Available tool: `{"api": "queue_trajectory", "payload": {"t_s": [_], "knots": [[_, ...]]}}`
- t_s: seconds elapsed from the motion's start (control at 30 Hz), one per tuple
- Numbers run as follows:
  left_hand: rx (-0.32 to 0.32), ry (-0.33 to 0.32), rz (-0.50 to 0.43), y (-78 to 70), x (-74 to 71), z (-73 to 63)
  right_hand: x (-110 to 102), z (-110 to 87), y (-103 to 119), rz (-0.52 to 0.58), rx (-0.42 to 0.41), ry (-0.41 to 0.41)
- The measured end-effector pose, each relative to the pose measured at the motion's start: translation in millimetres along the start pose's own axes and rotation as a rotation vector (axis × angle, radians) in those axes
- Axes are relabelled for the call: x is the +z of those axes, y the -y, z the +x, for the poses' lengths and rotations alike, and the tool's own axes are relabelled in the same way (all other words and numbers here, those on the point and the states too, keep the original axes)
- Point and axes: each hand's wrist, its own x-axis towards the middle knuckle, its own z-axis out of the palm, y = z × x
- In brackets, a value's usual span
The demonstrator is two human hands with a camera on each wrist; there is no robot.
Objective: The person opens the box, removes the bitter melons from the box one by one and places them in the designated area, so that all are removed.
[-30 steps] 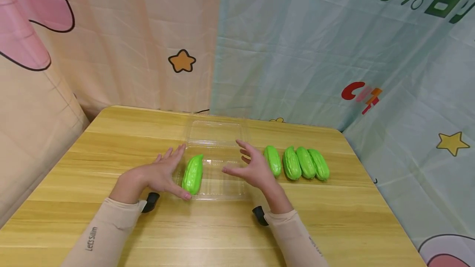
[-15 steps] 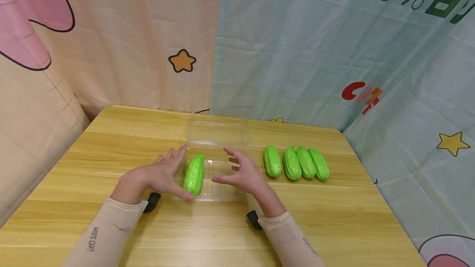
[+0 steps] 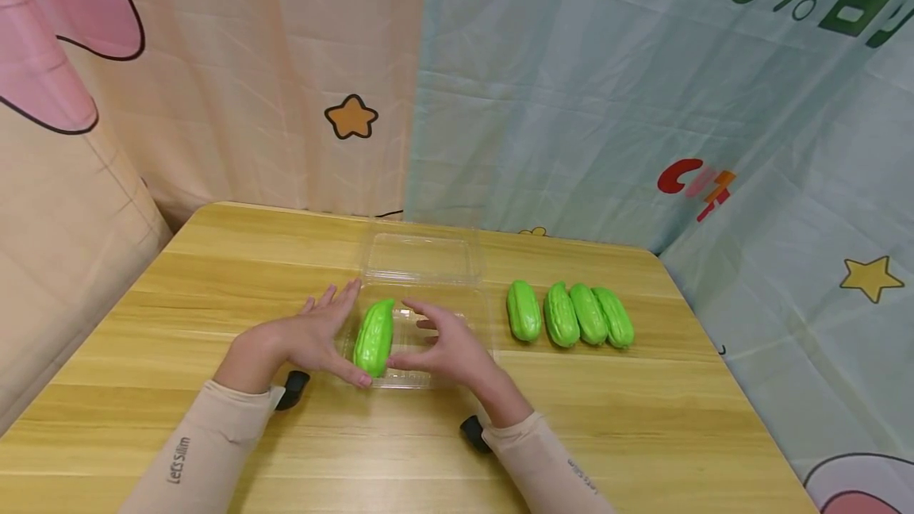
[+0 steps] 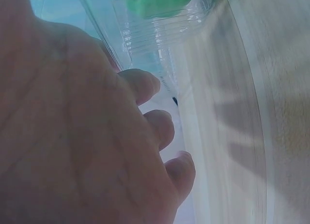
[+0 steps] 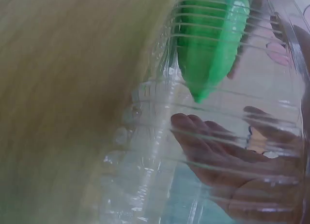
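Observation:
A clear plastic clamshell box (image 3: 414, 381) lies with its lid (image 3: 421, 256) folded back toward the wall. At its left side lies a green bitter melon (image 3: 374, 338), glossy and ridged like a toy. My left hand (image 3: 314, 339) rests along the box's left edge, fingers extended, thumb at the front left corner. Over the base is my right hand (image 3: 450, 347), fingers spread and thumb tip close to the melon's right side; it holds nothing. In the left wrist view, the back of my left hand (image 4: 82, 122) is beside the clear wall. The right wrist view shows the melon (image 5: 210, 40) through ridged plastic.
To the right of the box, several more green bitter melons (image 3: 587, 314) lie in a row on the wooden table (image 3: 643, 419). Patterned cloth (image 3: 535, 101) hangs behind and to the sides. A black wrist camera (image 3: 474, 433) sits at my right cuff.
My right hand has moved left across the box, from beside the row of melons to near the melon inside. The box and melon have shifted slightly right; my left hand has stayed almost still.

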Motion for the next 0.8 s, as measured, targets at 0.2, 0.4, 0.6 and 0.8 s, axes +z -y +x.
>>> {"api": "queue_trajectory", "payload": {"t_s": [0.2, 0.4, 0.6, 0.8], "knots": [[0.010, 0.003, 0.009, -2.0, -0.9, 0.3, 5.1, 4.2, 0.8, -0.013, -0.015, 0.018], [0.019, 0.004, 0.016, 0.0, -1.0, -0.5, 10.2, 10.6, 4.6, -0.023, -0.033, 0.044], [0.014, 0.002, 0.015, 1.7, 0.6, -0.6, 15.2, 15.3, 4.4, -0.062, -0.040, 0.058], [0.021, 0.009, -0.001, 2.6, 0.5, 0.6, 19.5, 18.7, 5.8, -0.027, -0.023, 0.110]]}}
